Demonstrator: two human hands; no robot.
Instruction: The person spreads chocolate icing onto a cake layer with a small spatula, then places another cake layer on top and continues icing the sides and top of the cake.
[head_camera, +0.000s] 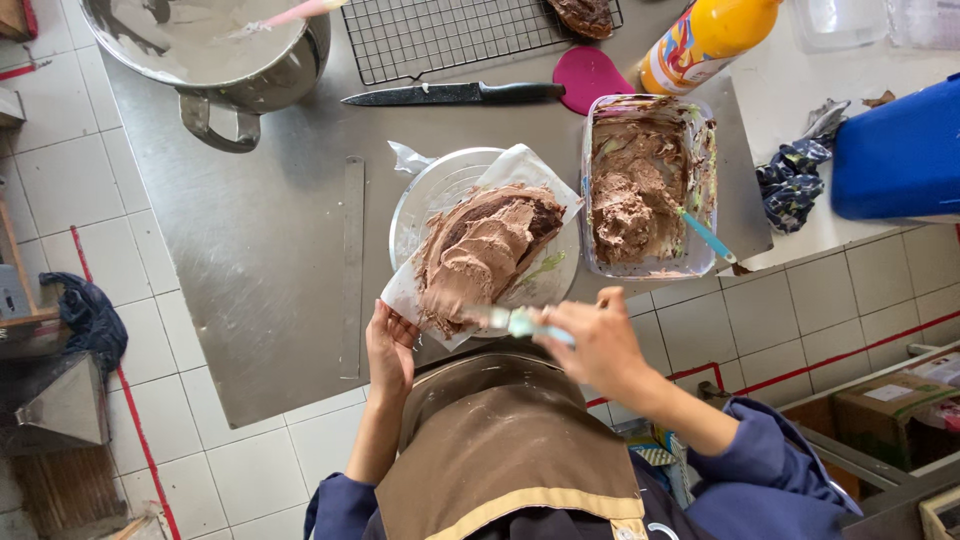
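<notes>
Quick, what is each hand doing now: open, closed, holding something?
Left hand: open, touching the paper under the cake.
Right hand: closed on a spatula.

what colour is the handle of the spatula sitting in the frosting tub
Light blue: the spatula handle sticks out of the clear rectangular plastic tub of chocolate frosting, seen in the head view.

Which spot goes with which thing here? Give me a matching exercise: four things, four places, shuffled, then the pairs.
Things:
1. black-handled knife
2. frosted cake
3. yellow bottle
4. clear tub of chocolate frosting

Places:
A. on the glass turntable
B. right of the cake
C. just below the wire rack
D. behind the tub, at the top edge

Pairs: 1-C, 2-A, 3-D, 4-B
</notes>
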